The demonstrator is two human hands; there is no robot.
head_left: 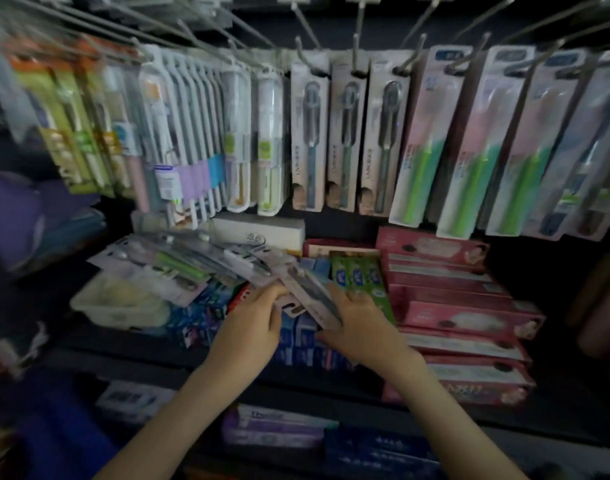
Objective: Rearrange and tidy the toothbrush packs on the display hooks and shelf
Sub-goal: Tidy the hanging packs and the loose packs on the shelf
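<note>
Overhead, toothbrush packs [346,140] hang from hooks [357,53] above a dark, crowded shelf [130,348].

Both forearms reach fwd, bare. L hand [258,320] & R hand [359,327] close together, fingers curled, both gripping one toothbrush pack [310,294].

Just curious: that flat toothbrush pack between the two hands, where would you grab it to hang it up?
Likely by its long edges, pinched from the sides. The toothbrush pack is a thin flat card lying tilted on the boxes, and the hang hole at its near end must stay free. The left hand and right hand hold it so.
</note>
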